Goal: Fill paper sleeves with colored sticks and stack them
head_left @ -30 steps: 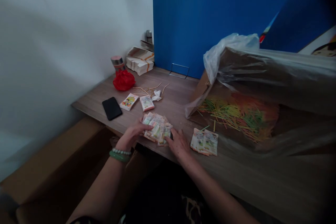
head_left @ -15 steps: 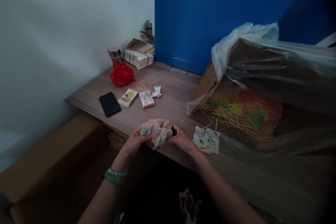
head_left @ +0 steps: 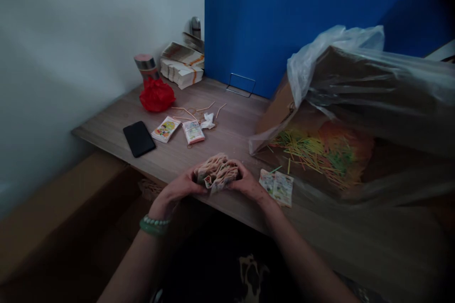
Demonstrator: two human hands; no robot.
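Note:
Between my two hands is a bunched stack of small printed packets (head_left: 217,170), its pinkish, wavy edges turned up. My left hand (head_left: 183,185) grips the stack's left side, thumb toward me, with a beaded bracelet and a green bangle on the wrist. My right hand (head_left: 249,183) closes on its right side. The stack is at the table's near edge; whether it rests on the wood I cannot tell. Right beside my right hand lie a few flat printed packets (head_left: 283,188), partly hidden by the wrist.
A plastic-lined carton (head_left: 275,111) holding thin coloured sticks (head_left: 305,147) stands at the right. On the left are a black phone (head_left: 139,139), card packs (head_left: 166,129), a red plastic bag (head_left: 157,95) and paper stacks (head_left: 182,75). Below the edge is an open cardboard box (head_left: 64,199).
The stack has been tipped between my hands: printed faces showed before, and now the wavy edges face up. My view has shifted slightly, moving the table items left in the picture.

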